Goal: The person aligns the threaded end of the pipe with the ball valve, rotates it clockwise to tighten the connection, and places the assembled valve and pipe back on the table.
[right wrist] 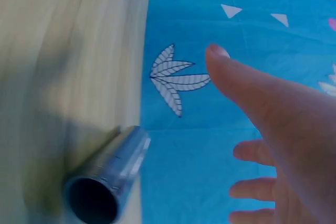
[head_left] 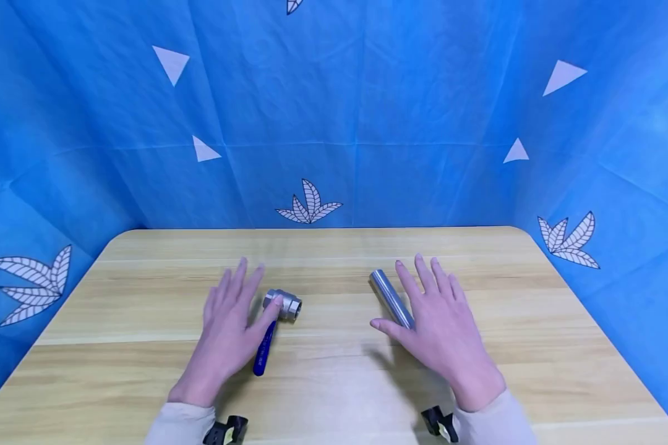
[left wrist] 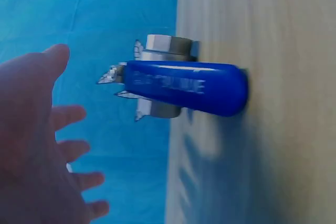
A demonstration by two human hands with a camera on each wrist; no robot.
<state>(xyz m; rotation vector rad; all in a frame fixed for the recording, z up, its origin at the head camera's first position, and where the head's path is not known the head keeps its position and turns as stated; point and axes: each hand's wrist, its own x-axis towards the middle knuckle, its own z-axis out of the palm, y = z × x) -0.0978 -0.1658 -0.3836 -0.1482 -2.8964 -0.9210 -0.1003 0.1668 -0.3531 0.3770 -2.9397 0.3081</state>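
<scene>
A metal ball valve (head_left: 291, 307) with a blue lever handle (head_left: 264, 352) lies left of the middle of the table, its handle towards the person. My left hand (head_left: 228, 330) is spread just beside it, with the thumb overlapping the valve in the head view. In the left wrist view the blue handle (left wrist: 184, 83) stands out in front of the valve body (left wrist: 167, 109), apart from the fingers. A shiny metal tube (head_left: 391, 298) lies slantwise on the right; its hollow end (right wrist: 94, 200) shows in the right wrist view. Above its near part hovers my right hand (head_left: 440, 327), fingers spread, holding nothing.
The light wooden table (head_left: 334, 253) has rounded far corners. A blue cloth (head_left: 334, 93) with white triangles and leaf prints hangs behind it and along both sides. Dark straps (head_left: 225, 431) sit at both wrists.
</scene>
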